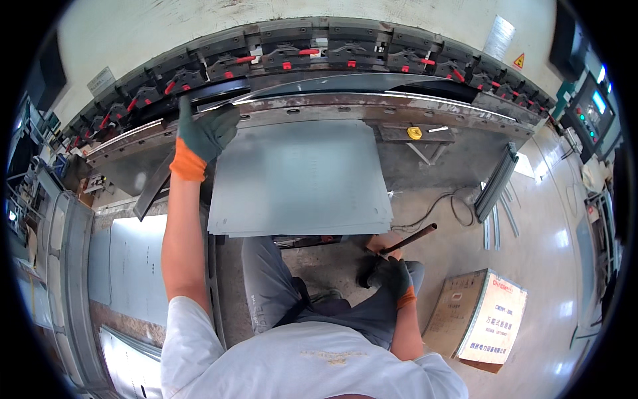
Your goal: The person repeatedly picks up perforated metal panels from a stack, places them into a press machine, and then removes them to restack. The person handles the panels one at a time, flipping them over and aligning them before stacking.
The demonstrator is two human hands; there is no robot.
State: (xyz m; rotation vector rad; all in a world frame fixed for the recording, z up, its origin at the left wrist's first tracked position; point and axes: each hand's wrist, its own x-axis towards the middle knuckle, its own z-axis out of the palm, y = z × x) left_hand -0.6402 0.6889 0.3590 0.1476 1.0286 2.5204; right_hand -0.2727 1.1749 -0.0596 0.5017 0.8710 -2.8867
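The left hand (205, 133), in a green glove with an orange cuff, reaches up to the press brake (345, 60), its fingers closed on the edge of a thin metal sheet (332, 85) lying in the machine's slot above the lower die bar (372, 110). A stack of grey sheets (299, 179) lies on the surface just below. The right hand (392, 276), gloved alike, rests on the person's knee, fingers wrapped around a dark rod (415, 237).
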